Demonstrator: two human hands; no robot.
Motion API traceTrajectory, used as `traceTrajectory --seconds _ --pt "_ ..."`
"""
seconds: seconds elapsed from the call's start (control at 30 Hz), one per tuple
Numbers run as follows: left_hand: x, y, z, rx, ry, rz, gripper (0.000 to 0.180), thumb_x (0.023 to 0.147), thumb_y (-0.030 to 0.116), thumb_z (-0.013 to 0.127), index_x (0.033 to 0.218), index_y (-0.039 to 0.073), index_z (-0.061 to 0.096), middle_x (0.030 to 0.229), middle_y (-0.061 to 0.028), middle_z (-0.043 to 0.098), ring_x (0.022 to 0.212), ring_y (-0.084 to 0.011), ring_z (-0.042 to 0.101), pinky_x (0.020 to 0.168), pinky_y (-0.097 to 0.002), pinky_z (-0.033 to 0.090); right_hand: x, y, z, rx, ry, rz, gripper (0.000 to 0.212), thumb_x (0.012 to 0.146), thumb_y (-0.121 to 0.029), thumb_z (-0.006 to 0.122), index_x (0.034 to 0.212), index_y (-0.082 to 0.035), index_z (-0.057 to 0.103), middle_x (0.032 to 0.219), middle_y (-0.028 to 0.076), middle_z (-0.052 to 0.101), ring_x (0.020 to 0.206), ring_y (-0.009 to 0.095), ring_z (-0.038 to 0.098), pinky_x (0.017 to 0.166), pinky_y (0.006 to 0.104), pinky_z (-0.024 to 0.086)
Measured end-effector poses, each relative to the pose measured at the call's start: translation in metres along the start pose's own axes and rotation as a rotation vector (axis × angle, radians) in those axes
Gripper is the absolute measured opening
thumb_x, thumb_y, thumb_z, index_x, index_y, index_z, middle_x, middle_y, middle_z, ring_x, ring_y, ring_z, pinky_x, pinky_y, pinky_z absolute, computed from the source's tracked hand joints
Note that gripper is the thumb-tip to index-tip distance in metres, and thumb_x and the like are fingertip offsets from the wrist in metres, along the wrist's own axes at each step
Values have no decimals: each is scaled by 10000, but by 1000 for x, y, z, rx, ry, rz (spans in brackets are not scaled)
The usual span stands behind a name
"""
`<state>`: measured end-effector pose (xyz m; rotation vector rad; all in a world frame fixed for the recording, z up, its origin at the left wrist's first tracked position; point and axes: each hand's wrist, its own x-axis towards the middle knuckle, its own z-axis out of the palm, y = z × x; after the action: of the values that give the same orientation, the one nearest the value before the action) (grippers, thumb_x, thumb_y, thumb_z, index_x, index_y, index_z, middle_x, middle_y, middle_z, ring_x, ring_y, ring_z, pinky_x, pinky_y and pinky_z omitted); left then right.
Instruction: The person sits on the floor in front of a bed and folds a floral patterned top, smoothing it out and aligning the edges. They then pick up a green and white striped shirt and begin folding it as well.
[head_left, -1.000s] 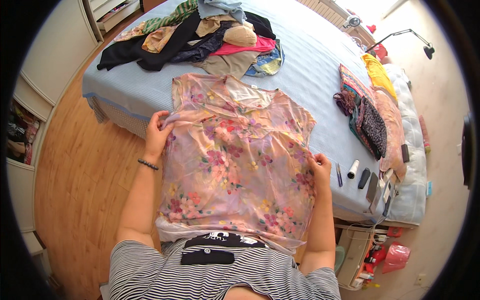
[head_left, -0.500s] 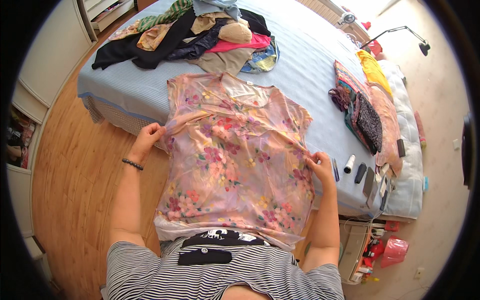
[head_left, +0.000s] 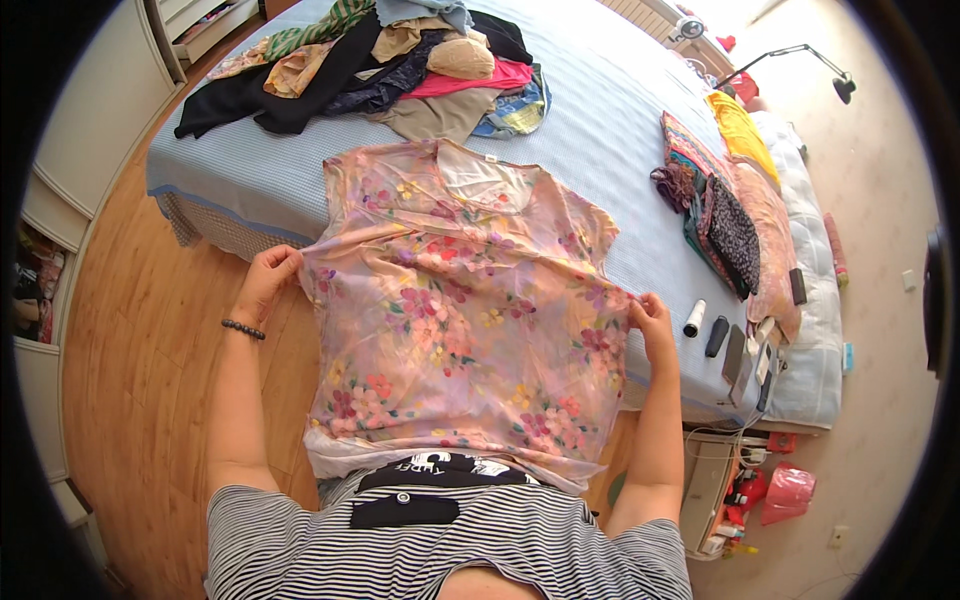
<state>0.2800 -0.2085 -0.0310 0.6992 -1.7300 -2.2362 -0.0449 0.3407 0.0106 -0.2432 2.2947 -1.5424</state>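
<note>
A pink and purple floral sleeveless top [head_left: 470, 330] is stretched out before me, its neckline and shoulders lying on the bed and its lower part hanging over the edge against my body. My left hand [head_left: 268, 280], with a dark bead bracelet [head_left: 243, 328] at the wrist, pinches the top's left side edge. Opposite it, my right hand [head_left: 652, 318] pinches the right side edge. Creases run across the cloth between both hands. The hem shows a pale inner side near my striped shirt.
A heap of mixed clothes [head_left: 400, 75] lies on the far part of the bed [head_left: 590, 110]. Folded garments [head_left: 715, 225] rest at the right, with a white tube [head_left: 695, 318] and a dark case [head_left: 717, 336] closer. A wardrobe [head_left: 100, 120] stands left, above the wooden floor [head_left: 150, 400].
Both hands have moved apart, drawing the floral top wider and tauter across. My left hand shifted left, my right hand slightly right.
</note>
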Motion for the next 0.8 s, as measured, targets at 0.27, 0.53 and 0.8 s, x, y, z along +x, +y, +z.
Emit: traceTrajectory --seconds 0.27,0.53,0.8 --pt "0 12 4 -84 129 -28 83 890 150 579 921 79 609 802 33 616 691 -57 566 603 -209 451 -13 -10 7 367 31 100 140 867 -44 570 1003 -38 539 804 28 627 669 101 595 559 241 482" --pt "12 35 17 -118 260 31 200 872 70 541 1070 68 566 795 11 621 635 -62 571 522 -184 441 -18 -19 8 -76 157 148 275 806 -82 642 1055 -12 549 687 56 614 526 109 572 491 235 451" --pt "9 78 21 47 179 142 218 878 88 571 1092 59 545 803 -7 609 663 -94 588 579 -222 497 -27 -15 10 206 101 15 334 761 11 579 1081 -51 507 664 12 543 556 112 525 492 258 418"
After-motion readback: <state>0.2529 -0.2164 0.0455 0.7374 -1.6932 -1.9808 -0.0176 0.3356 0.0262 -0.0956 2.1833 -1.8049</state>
